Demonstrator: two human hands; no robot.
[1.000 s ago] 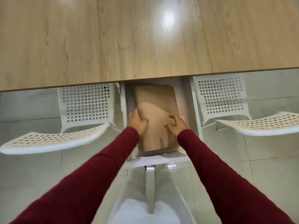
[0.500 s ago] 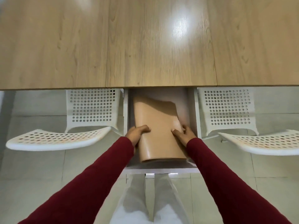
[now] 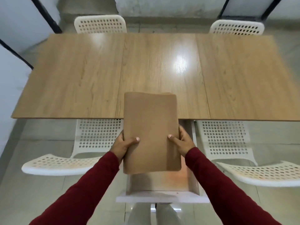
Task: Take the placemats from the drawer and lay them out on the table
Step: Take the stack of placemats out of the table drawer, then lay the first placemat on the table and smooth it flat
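A stack of tan placemats (image 3: 151, 127) is held in the air above the open white drawer (image 3: 162, 194), its far end over the near edge of the wooden table (image 3: 81, 75). My left hand (image 3: 124, 144) grips the stack's left edge and my right hand (image 3: 181, 142) grips its right edge, thumbs on top. The drawer below looks bare where it shows.
Two white perforated chairs (image 3: 65, 163) (image 3: 259, 172) flank the drawer on the near side. Two more chairs (image 3: 100, 24) (image 3: 237, 27) stand at the table's far side. Walls with dark frames lie beyond. My legs show under the drawer front.
Both hands closed on the placemats in the drawer and lifted the stack up and out, toward the table. My view rose, so the whole table shows.
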